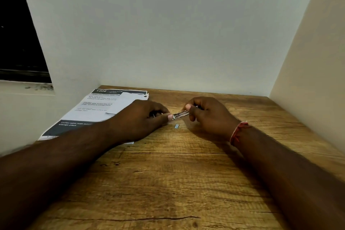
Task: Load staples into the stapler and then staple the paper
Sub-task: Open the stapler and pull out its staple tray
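Observation:
A small metal stapler (180, 114) is held just above the wooden table (168, 183), between both hands. My left hand (141, 119) pinches its near left end with thumb and fingers. My right hand (207, 115) grips the other end, fingers curled round it, so most of the stapler is hidden. A stack of printed paper (100, 110) lies on the table at the left, partly under my left hand and forearm. A tiny pale blue piece (176, 126) lies on the table just below the stapler; what it is I cannot tell.
White walls close the table at the back and on the right (313, 80). A dark window (16, 33) with a sill is at the left. A red thread band (238, 132) circles my right wrist.

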